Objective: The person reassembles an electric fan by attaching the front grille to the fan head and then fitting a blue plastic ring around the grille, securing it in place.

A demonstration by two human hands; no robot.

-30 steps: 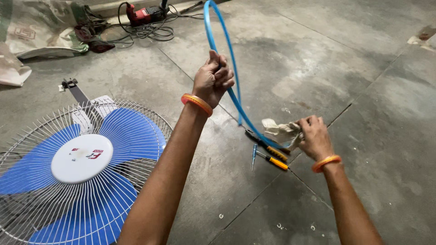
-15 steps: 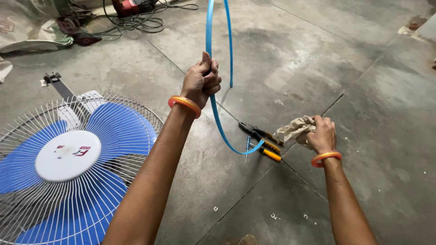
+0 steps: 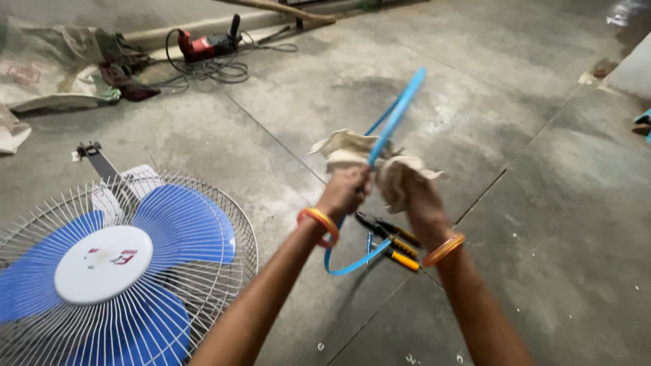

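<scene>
You stand over a concrete floor (image 3: 515, 224) with both arms stretched forward and slightly down, hands meeting in front of your chest, wiping a thin blue ring (image 3: 397, 115) with a pale cloth (image 3: 352, 150). Your left hand (image 3: 344, 193) has its grip clamped on the ring, fist closed with knuckles up, an orange bangle at the wrist. Your right hand (image 3: 415, 196) sits just beside it, its grip closed on the bunched cloth, which is wrapped against the ring where the two hands meet; it wears a matching bangle.

The ring is held off the floor and seen nearly edge-on. One part rises up and to the right from your fists, the other sweeps down in a curve below your left wrist.

By the look of it, the step in hand is the cleaning of the ring, somewhere mid-wipe. The next move seems to call for a steady left hold while the cloth slides along the band, or for feeding the ring through the left fist to bring up a fresh stretch.

On the floor directly below your hands lie pliers with yellow handles (image 3: 392, 238). To your left lies a fan (image 3: 102, 271) with blue blades behind a white wire guard. Far off near the wall sits a red power tool (image 3: 203, 45) with coiled cable, beside a crumpled sack (image 3: 47, 64).
</scene>
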